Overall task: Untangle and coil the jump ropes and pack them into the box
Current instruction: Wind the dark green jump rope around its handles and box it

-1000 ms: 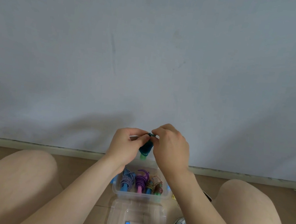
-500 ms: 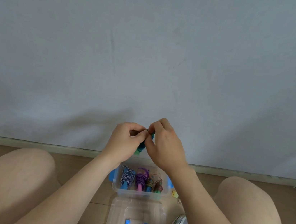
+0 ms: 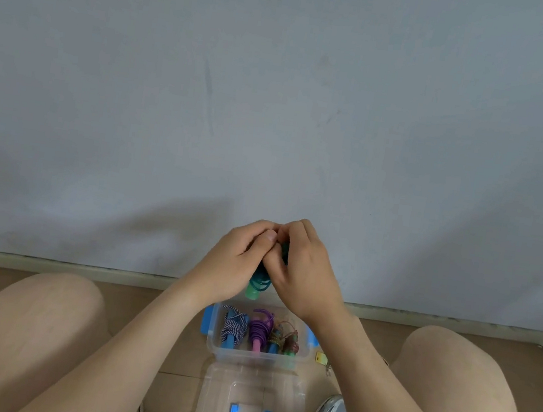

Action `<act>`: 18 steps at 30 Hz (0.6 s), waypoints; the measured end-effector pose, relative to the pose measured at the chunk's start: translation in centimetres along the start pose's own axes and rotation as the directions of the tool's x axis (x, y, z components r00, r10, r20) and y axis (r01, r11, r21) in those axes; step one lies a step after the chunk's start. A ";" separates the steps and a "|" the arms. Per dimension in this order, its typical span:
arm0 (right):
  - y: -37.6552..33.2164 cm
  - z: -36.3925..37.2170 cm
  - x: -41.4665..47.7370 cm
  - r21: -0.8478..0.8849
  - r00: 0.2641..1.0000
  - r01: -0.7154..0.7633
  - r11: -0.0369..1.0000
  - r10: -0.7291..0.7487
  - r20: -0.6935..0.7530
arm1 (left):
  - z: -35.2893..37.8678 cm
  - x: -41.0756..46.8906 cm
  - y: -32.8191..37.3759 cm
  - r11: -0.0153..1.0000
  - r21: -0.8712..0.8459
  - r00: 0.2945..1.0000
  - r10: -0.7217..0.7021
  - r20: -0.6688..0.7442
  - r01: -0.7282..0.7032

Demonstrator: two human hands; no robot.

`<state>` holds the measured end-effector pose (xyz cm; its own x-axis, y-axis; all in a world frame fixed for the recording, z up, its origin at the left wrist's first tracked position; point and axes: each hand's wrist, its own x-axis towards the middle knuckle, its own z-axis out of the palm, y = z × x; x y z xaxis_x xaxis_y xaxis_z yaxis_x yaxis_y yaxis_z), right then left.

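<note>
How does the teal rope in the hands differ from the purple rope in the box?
The teal rope is held in the air by the left hand and right hand; the purple rope lies packed in the box. The teal rope has a green handle; the purple rope has a pink handle. Both are coiled.

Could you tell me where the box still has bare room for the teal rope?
Only a narrow strip, between the brownish bundle and the right wall of the box. Leftward it is crowded: patterned bundle, purple rope, blue-white rope, side by side. The left hand and right hand hold the teal rope above.
</note>
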<state>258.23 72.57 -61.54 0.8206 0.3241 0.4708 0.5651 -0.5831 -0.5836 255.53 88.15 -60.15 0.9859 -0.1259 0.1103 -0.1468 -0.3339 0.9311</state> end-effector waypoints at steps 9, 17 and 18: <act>-0.6 -0.2 0.2 -0.057 0.996 -0.021 0.998 0.016 -0.092 | 0.7 -0.3 0.6 0.999 0.002 0.998 0.033 -0.053 -0.033; -1.2 -2.5 1.2 0.171 0.927 -0.338 0.926 0.295 0.232 | -0.6 0.0 -0.1 0.994 0.088 0.998 0.070 0.006 -0.070; -1.2 -2.6 1.3 0.206 0.916 -0.373 0.905 0.323 0.237 | -0.6 0.0 -0.1 0.992 0.109 0.998 0.066 0.014 -0.067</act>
<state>258.38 71.73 -58.55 0.9547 0.2849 0.0857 0.2231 -0.4950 -0.8397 255.58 88.70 -60.05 0.9729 -0.1604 0.1666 -0.2204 -0.4244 0.8782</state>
